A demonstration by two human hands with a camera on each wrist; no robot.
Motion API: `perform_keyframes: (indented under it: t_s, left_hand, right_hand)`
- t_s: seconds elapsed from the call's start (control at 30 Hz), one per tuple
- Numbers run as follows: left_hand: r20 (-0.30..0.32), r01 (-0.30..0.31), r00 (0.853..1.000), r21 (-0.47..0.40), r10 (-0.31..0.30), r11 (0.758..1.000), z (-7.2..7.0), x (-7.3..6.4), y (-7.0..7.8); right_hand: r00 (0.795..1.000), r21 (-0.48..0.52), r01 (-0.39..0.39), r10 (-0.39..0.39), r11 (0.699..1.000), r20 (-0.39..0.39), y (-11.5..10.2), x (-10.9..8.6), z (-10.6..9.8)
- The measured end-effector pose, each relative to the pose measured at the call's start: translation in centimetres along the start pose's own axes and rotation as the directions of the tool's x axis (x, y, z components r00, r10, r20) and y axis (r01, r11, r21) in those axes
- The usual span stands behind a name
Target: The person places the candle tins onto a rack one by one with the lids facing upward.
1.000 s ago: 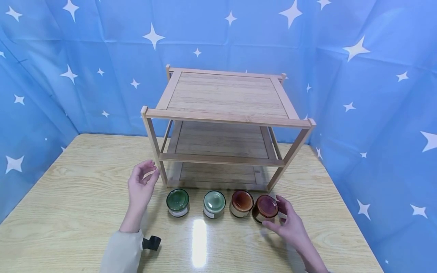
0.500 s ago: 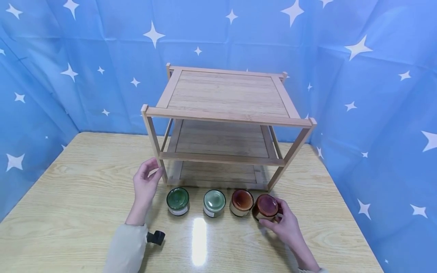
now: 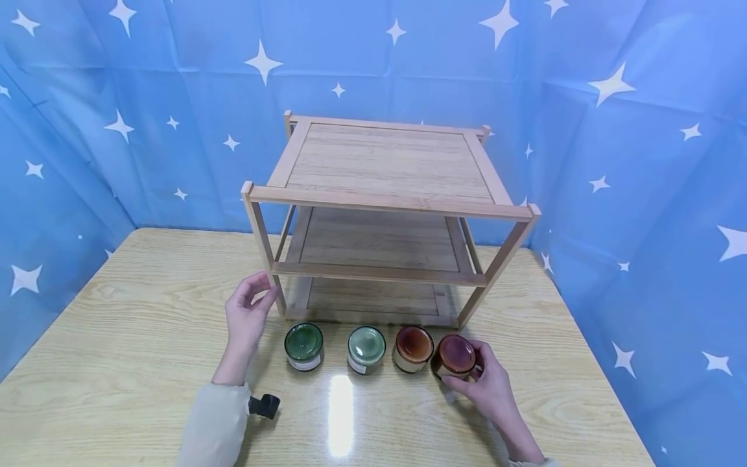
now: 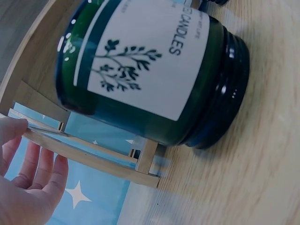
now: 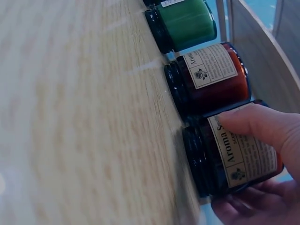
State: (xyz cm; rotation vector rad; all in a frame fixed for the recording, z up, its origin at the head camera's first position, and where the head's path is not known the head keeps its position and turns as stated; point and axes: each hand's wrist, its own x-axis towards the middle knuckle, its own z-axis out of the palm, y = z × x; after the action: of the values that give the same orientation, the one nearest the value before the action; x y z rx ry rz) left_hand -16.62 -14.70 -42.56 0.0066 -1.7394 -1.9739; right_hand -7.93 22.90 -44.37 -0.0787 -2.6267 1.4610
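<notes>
Dk-red jar (image 3: 457,353) is held lid-down at table (image 3: 146,324), toward R edge, by R hand (image 3: 491,381); grip closed round its sides. Brown jar (image 3: 413,345), lt-green jar (image 3: 366,347) & dk-green jar (image 3: 304,342) are lined up toward L edge, in front of wooden rack (image 3: 385,159). By rack's front-L leg (image 3: 259,230), L hand (image 3: 245,316) is held loosely curled, grip part-open, nothing grasped; contact w/ leg can't be told.

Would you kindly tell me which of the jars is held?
The dark red jar, rightmost: the right hand grips it; neither hand holds the brown jar, light green jar or dark green jar.
</notes>
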Motion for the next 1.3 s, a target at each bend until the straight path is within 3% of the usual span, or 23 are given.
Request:
perform_keyframes:
  t_s: [0.6,1.0,1.3]
  left_hand:
    - [0.017,0.008,1.000,0.018,-0.008,1.000,-0.3,0.0,-0.1]
    - [0.018,0.003,1.000,0.013,-0.003,1.000,-0.4,0.1,-0.1]
    - [0.016,-0.007,1.000,0.015,0.006,1.000,-0.3,0.1,-0.1]
  right_hand:
    - [0.998,-0.029,-0.038,0.036,0.999,-0.050,0.1,-0.2,-0.6]
    - [0.985,-0.090,0.116,-0.126,0.989,-0.114,-2.6,0.4,-2.5]
    - [0.971,-0.127,0.197,-0.211,0.972,-0.111,-5.5,0.6,-4.0]
